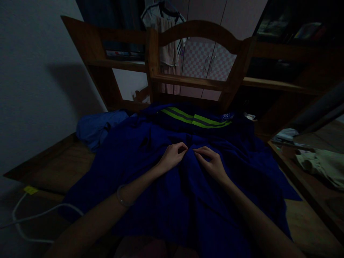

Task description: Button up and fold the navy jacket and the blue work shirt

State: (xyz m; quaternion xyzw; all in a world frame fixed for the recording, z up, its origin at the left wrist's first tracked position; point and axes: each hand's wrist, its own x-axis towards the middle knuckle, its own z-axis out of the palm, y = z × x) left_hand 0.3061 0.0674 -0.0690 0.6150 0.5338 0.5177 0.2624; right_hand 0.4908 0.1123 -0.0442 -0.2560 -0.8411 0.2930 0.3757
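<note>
A large dark blue work garment (150,204) lies spread out in front of me, with a yellow-green and grey reflective band (193,120) across its far part. Both hands are over its middle, close together. My left hand (173,154) has thumb and fingertips pinched together at the cloth, and a bracelet circles that wrist. My right hand (211,159) makes a like pinch just to the right, its fingertips touching or nearly touching the fabric. Whether a fold of cloth or something small sits between the fingertips is too dark to see.
A wooden headboard (197,27) with shelves stands beyond the garment. A bundled blue cloth (100,125) lies at the left by the wall. A white cable (16,211) loops at the lower left. Pale folded clothing (325,163) lies at the right, and clothes hang behind the headboard.
</note>
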